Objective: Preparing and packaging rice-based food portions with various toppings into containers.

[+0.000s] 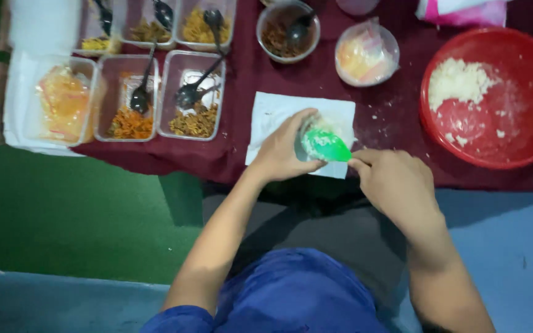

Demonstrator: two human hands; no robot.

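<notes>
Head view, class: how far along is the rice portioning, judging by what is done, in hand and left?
Done: paper laid out, red bowl mostly emptied. In hand: left hand and right hand hold a green scoop of rice over the paper. Left: remaining rice, untouched toppings.

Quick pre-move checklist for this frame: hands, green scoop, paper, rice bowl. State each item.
1. Left hand on the green scoop: ok, it cups the scoop's near side.
2. Right hand on the scoop: ok, its fingers pinch the right end.
3. Scoop over the white paper sheet: ok, it sits above the sheet's right half.
4. Sheet flat on the maroon cloth: ok, though the near edge is hidden by the hands.
5. Rice left in the red bowl: ok, a mound lies at its upper left.
6. Scoop filled: cannot tell, the opening faces away.
</notes>
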